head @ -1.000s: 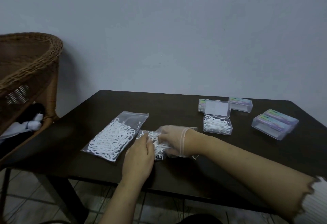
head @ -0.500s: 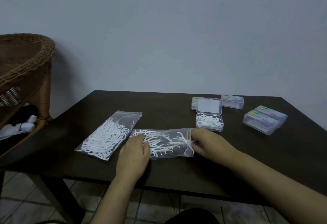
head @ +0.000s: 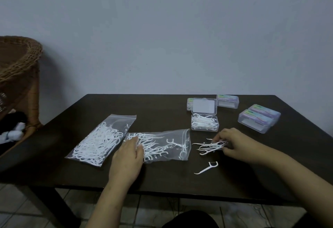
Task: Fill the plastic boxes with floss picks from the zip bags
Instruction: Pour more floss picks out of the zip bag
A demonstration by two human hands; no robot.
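Two clear zip bags of white floss picks lie on the dark table. The full bag is at the left. My left hand rests on the closed end of the second zip bag, whose mouth points right. My right hand grips a small bundle of floss picks just above the table, right of the bag's mouth. One loose floss pick lies in front of it. An open plastic box, partly filled with picks, stands behind my right hand, lid up.
Several closed plastic boxes stand at the back right: one behind the open box, one hidden partly by the lid, and a pair near the right edge. A wicker chair stands left of the table.
My right hand has drawn out of the bag's mouth to the right with a bundle of picks. One pick now lies loose on the table. My left hand still holds the bag down.
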